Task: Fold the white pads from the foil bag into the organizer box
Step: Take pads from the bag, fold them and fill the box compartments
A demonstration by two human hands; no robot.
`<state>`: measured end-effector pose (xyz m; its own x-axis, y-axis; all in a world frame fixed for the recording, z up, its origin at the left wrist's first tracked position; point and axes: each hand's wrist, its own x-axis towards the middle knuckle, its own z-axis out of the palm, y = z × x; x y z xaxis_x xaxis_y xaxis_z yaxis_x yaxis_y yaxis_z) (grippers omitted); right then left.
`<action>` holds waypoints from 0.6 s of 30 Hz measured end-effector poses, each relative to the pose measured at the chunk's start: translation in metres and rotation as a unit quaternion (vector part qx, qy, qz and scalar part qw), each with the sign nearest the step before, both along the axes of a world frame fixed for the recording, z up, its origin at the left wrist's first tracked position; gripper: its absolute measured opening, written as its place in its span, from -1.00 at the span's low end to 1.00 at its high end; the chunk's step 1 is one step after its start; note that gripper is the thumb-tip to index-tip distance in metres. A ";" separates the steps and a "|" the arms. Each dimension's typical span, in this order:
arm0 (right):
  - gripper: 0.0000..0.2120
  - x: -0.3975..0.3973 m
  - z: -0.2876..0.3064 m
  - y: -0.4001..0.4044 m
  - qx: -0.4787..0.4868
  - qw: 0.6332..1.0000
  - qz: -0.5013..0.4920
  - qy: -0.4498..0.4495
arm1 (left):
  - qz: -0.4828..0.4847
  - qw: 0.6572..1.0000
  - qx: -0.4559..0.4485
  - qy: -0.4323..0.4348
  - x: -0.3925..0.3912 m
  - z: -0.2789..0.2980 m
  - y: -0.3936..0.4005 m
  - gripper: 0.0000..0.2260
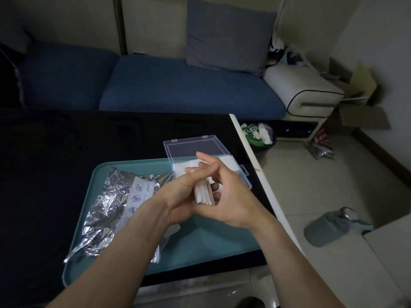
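With the left hand [178,196] and right hand [224,194] both grasping the folded white pad stack [203,194] between them, keep edges aligned before lowering into the clear organizer box [233,165] just beyond.

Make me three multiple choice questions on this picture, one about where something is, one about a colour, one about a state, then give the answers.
1. Where does the foil bag lie?
A. On the sofa
B. On the tray's left part
C. Inside the organizer box

2. What colour is the tray?
A. Teal
B. Red
C. Yellow

3. How is the organizer box?
A. Lid shut
B. Upside down
C. Lid open

Answers:
1 B, the crumpled bag rests on the tray, left of both hands.
2 A, its bare surface is teal.
3 C, the clear lid lies folded back, and white pads show inside, while the left hand and right hand hold a pad stack.
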<state>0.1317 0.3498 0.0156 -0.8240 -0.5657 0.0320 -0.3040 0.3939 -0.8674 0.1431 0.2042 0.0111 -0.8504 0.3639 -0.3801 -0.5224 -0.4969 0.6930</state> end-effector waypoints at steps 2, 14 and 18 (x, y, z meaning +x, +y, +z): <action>0.08 0.000 0.001 0.001 -0.001 1.000 0.013 -0.010 | -0.009 1.000 0.002 -0.019 -0.001 -0.001 0.000 -0.58; 0.07 0.000 0.001 0.001 0.003 1.000 -0.013 0.024 | -0.054 0.998 0.026 -0.002 -0.003 -0.011 0.000 -0.52; -0.19 0.002 0.002 0.002 -0.006 1.000 -0.014 0.006 | -0.057 0.998 0.011 0.012 -0.003 -0.010 0.002 -0.52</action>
<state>0.1336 0.3518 0.0171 -0.8392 -0.5416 0.0490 -0.3039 0.3922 -0.8682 0.1402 0.2060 0.0012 -0.8116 0.4663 -0.3521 -0.5603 -0.4501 0.6954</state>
